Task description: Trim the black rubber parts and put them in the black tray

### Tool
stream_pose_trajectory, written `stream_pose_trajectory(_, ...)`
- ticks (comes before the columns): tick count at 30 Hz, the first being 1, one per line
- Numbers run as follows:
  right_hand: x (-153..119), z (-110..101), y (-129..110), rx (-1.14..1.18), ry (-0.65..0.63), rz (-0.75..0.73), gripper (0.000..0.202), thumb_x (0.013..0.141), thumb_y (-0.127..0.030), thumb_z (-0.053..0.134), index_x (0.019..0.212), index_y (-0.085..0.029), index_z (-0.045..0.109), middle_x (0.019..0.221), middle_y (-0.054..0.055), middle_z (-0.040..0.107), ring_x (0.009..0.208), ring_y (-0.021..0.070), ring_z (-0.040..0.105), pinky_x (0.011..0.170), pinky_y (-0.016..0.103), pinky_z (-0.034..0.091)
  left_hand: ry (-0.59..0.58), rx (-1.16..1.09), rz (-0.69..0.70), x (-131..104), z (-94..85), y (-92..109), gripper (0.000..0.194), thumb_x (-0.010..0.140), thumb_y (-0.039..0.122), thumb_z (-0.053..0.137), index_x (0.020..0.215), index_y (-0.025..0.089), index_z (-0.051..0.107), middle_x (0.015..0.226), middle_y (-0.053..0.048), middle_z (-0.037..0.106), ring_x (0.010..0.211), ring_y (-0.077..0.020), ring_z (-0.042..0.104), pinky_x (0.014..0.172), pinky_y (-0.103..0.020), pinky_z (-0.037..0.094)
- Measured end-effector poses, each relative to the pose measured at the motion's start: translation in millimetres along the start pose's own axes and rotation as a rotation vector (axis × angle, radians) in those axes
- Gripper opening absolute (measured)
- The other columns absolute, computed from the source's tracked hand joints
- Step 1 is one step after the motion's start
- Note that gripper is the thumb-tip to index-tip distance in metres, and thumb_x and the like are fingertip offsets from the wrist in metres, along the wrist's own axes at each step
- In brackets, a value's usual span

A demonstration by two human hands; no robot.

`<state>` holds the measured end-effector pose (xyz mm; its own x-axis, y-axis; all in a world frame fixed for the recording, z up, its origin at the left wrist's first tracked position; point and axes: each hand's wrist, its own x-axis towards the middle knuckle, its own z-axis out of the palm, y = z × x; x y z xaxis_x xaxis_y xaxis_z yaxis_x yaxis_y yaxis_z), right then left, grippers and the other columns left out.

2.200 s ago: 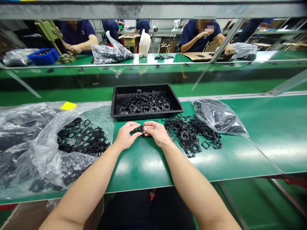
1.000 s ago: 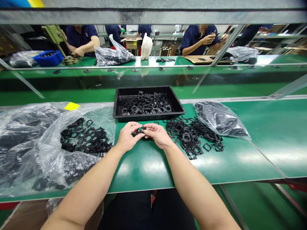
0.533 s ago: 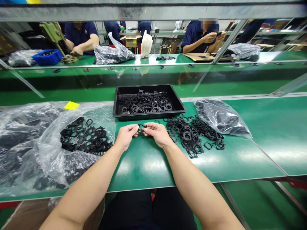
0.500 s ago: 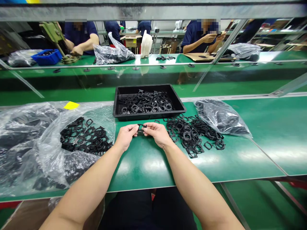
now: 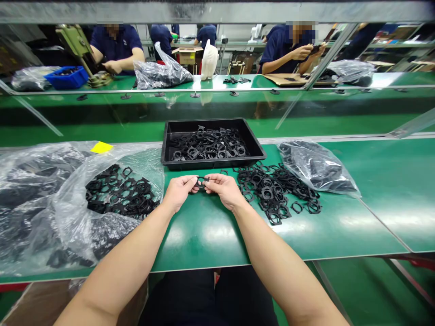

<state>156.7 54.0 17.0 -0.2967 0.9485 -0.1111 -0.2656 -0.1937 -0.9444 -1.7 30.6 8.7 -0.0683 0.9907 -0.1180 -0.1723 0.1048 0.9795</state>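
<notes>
Between my two hands is a small black part with a round opening (image 5: 201, 179), held just in front of the tray. My left hand (image 5: 179, 192) pinches its left end, and my right hand (image 5: 222, 188) pinches its right end. Fingertips cover both ends of the part. Behind my hands stands a black tray (image 5: 214, 164) with many black parts inside. To the right, a loose pile of black ring-shaped parts (image 5: 272, 192) lies on the green table. At the left, an opened clear plastic bag (image 5: 73, 203) holds more black parts (image 5: 120, 192).
A closed clear bag of dark parts (image 5: 316, 165) lies at the right, behind the pile. Beyond the tray runs a green conveyor-like strip (image 5: 136, 131). Across it, co-workers (image 5: 283, 50) sit at a further bench with a blue bin (image 5: 66, 78) and bags. A metal beam crosses overhead.
The part has turned slightly between my fingertips, its opening showing differently. Both hands stay nearly in place. The whole view has shifted a little.
</notes>
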Motion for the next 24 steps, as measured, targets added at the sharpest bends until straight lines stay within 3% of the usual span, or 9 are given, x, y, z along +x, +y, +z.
stream_pose_trajectory(7, 1, 0, 3, -0.016, -0.002, -0.016, 0.039, 0.053, -0.033, 0.084, 0.082, -0.013, 0.066, 0.060, -0.001, 0.060, 0.053, 0.0101, 0.055, 0.054, 0.024, 0.047, 0.046, 0.141, 0.105, 0, -1.1, -2, 0.035, 0.072, 0.042, 0.065, 0.091, 0.013, 0.070, 0.071, -0.002, 0.065, 0.061, -0.0109, 0.053, 0.062, -0.024, 0.043)
stream_pose_trajectory(16, -2, 3, 4, 0.002, -0.007, 0.001, 0.038, 0.052, -0.031, 0.084, 0.081, -0.013, 0.067, 0.061, 0.000, 0.062, 0.053, 0.0105, 0.055, 0.052, 0.023, 0.047, 0.036, 0.048, 0.078, 0, 1.1, -1, 0.030, 0.069, 0.043, 0.067, 0.074, 0.013, 0.065, 0.063, 0.001, 0.058, 0.058, -0.0099, 0.049, 0.060, -0.023, 0.040)
stream_pose_trajectory(24, -3, 1, 3, -0.009, -0.025, 0.018, 0.039, 0.052, -0.031, 0.084, 0.083, -0.012, 0.067, 0.065, 0.002, 0.064, 0.055, 0.0106, 0.056, 0.053, 0.023, 0.047, -0.152, -0.116, -0.117, -4, -2.5, 9, 0.037, 0.064, 0.044, 0.072, 0.079, 0.011, 0.062, 0.070, -0.003, 0.060, 0.060, -0.0098, 0.052, 0.060, -0.024, 0.043)
